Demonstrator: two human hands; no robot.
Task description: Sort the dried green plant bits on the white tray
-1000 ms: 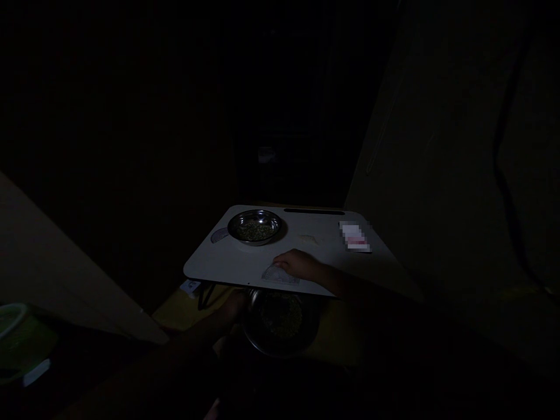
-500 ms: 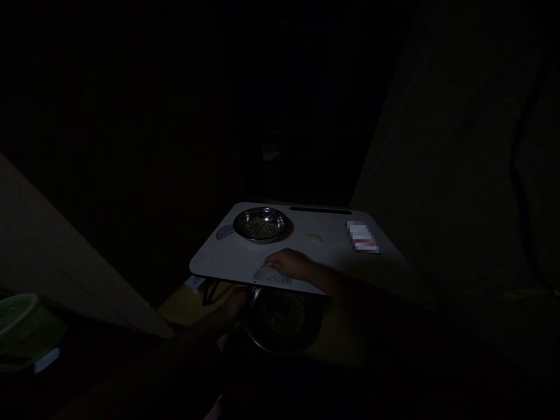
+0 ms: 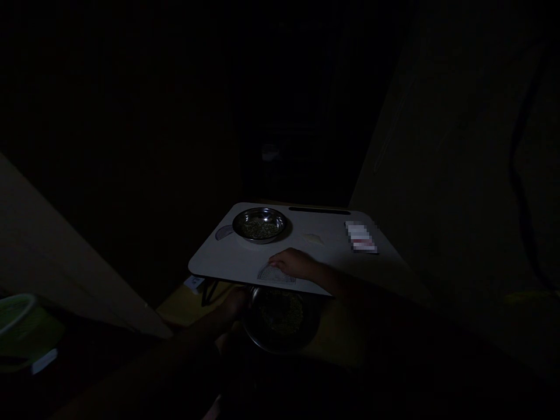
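Note:
The scene is very dark. A small white lap table carries a steel bowl of greenish grains at its far left. My right hand rests palm down near the table's front edge, fingers curled over a thin patch of grains. Below that edge, my left hand grips the rim of a larger steel bowl, also holding greenish grains. A small pale heap lies mid-table.
A blurred white-and-pink packet lies at the table's right. A dark slot runs along its far edge. A pale slanted board and a green container are at the left. A yellow surface lies under the table.
The view shifted slightly to the left. My right hand slid along the front edge over the grain patch. The left hand stayed on the lower bowl.

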